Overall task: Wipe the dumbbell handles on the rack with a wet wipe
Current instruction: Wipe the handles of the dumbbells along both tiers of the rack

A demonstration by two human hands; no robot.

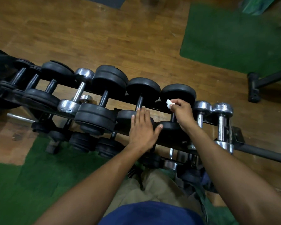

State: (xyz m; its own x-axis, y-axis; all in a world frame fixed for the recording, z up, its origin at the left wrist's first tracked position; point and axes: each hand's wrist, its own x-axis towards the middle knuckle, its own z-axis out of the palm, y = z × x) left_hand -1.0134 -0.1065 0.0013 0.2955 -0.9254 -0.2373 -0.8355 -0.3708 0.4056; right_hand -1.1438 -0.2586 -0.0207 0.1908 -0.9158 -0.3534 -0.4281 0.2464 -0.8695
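**Operator:** While the right hand (180, 111) hovers above the top tier of the rack (152, 109), its fingers (173, 106) are pinched together on the wet wipe (169, 103), a small white wad that sticks out toward the far black head. It is limp, damp and nearly weightless, so I judge it will bunch up and slip unless I wrap it around a handle and squeeze.

**Observer:** And the left hand (143, 127)?

**Operator:** It lies flat, fingers apart and holding nothing, pressed on the near head of the black dumbbell (143, 90) next to the one I'm over. Its fingertips reach the foot of that dumbbell's handle (139, 103).

**Observer:** How will the weights behave?

**Operator:** They look heavy and stiff; the heads are matte black discs, rubbery by the look, cradled on the rails. I judge they won't budge under a wipe, though a round one could roll a little, so bracing a head makes sense. The handles are thin dark bars, the only sensible place to grip with the wipe.

**Observer:** Which handle is next?

**Operator:** Probably the one under my right hand, but the wrist hides most of it, so I can't tell whether the wipe touches it yet. Just to the right stand chrome dumbbells (221, 120), shiny and smooth, likely slicker when wet. More black ones run off to the left, over a wooden floor (104, 38) with green mats (230, 38).
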